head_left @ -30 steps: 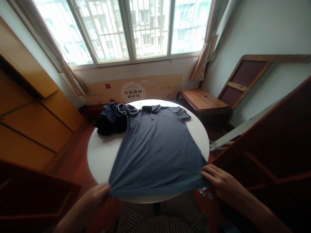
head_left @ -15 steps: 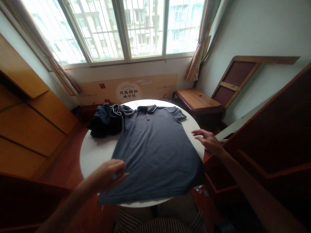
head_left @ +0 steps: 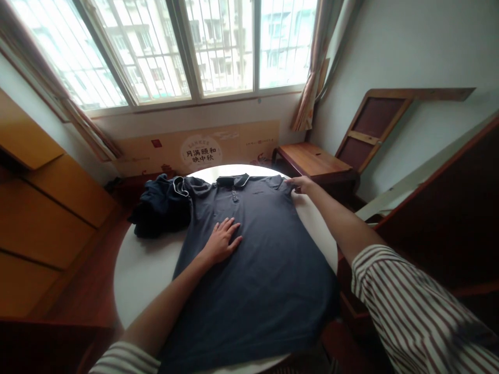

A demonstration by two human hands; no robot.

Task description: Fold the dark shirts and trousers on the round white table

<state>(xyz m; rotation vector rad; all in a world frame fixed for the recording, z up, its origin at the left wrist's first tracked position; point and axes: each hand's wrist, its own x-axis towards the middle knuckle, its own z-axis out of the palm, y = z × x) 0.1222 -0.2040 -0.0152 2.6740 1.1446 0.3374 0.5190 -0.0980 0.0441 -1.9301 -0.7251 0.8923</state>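
Observation:
A dark grey-blue polo shirt [head_left: 257,259] lies spread out, front side up, with its buttoned collar at the far side and its hem toward me. Flat on the middle of its chest rests my left hand [head_left: 223,242], fingers spread. My right hand [head_left: 301,184] reaches to the shirt's right sleeve end, its fingers pinched on the fabric there. The shirt's left sleeve lies against a crumpled dark garment pile [head_left: 161,208] with white trim.
Beneath the clothes is a round white table [head_left: 136,275]. A wooden chair or bench [head_left: 312,158] stands behind it to the right, below a curtain [head_left: 304,106]. Yellow cabinets [head_left: 50,218] line the left side, and dark wooden furniture [head_left: 440,218] stands on the right.
My left hand has moved forward and right onto the shirt's chest and spread open. My right hand has moved forward and left to the sleeve, gripping it. The view has shifted closer.

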